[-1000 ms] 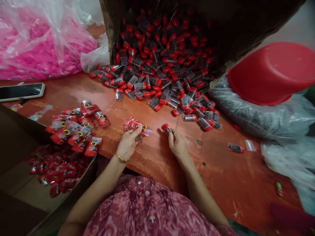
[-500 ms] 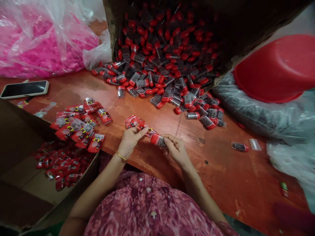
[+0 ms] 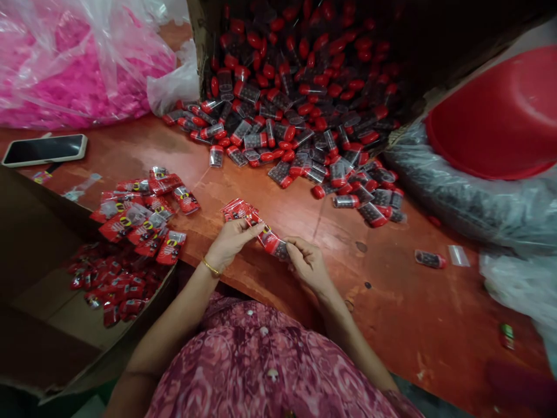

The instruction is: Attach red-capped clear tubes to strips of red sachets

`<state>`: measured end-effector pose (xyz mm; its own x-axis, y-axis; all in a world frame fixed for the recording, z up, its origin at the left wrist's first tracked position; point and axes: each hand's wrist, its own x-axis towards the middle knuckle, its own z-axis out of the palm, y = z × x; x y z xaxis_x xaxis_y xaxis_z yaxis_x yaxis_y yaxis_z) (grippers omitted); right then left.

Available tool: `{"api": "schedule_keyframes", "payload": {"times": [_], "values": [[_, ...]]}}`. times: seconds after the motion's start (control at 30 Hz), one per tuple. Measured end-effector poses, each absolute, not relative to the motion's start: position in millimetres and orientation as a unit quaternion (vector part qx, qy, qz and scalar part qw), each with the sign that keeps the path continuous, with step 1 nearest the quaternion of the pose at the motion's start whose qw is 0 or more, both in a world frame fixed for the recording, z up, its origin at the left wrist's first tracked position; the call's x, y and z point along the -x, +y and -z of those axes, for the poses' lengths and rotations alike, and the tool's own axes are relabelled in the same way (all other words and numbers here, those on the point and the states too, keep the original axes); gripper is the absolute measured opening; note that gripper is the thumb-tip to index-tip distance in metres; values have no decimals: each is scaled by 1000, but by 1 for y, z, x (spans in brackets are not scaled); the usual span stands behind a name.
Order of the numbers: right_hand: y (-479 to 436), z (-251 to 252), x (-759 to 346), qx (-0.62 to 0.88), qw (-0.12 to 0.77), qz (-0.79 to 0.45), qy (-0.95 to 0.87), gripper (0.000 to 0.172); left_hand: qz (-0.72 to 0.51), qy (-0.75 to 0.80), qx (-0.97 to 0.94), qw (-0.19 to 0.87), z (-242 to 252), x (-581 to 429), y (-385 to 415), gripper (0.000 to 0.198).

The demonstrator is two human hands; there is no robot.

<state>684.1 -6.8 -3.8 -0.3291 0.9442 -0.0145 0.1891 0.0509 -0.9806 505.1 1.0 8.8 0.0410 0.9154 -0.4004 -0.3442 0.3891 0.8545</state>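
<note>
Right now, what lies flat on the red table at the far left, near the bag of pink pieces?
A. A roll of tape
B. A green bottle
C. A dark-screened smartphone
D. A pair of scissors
C. A dark-screened smartphone lies flat on the worn red table, just below the clear plastic bag of pink pieces.

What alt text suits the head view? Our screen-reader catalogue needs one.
Left hand holds a stack of red sleeves; right hand pushes a red-capped vial into one, over a red table heaped with vials.
</note>
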Motion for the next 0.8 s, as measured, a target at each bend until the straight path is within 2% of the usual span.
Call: {"api": "schedule_keyframes", "payload": {"times": [0.23,0.43,0.6,0.8], "values": [[-13,10,-676,478,371,-536,-589,30,-530,533,-230,618,-1,-529,-7,30],[-24,18,-655,516,455,-539,-486,30,-592,486,-166,621,2,-548,-13,33],[-27,19,-645,494,489,-559,-452,29,-639,441,-97,622,2,-555,-13,35],[-23,16,-646,491,475,-537,-495,24,-648,472,-125,585,4,-559,-14,35]]}}
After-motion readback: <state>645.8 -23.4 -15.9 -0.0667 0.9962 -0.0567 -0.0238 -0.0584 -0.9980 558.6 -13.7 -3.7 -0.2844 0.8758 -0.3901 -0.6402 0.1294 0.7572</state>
